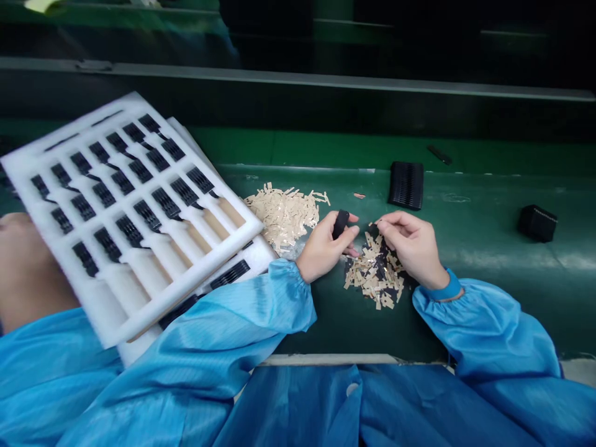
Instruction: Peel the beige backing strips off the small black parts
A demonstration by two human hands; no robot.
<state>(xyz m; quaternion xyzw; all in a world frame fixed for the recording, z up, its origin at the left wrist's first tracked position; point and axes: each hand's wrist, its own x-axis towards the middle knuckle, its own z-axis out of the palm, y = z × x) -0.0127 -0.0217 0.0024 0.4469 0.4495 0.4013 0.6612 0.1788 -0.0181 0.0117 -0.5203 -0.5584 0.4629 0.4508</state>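
Your white foam tray (186, 282) lies at nine o'clock and a heap of tan strips (284, 214) at eleven, your left hand (323, 248) pinches a black piece (341, 223), your half-curled right hand (412, 245) reaches a tan-and-black pile (375, 270), and a black stack (406, 185) sits at one o'clock on the green surface (470, 248).

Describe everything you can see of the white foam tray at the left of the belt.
The white foam tray is a flat, rectangular sheet of what looks like packing foam, shown tilted and somewhat blurred. Its rows of moulded slots hold small black ribbed parts, and tan strips show in long channels near its lower edge. It lies over a second foam tray, and the person's blue left sleeve runs along its near edge.
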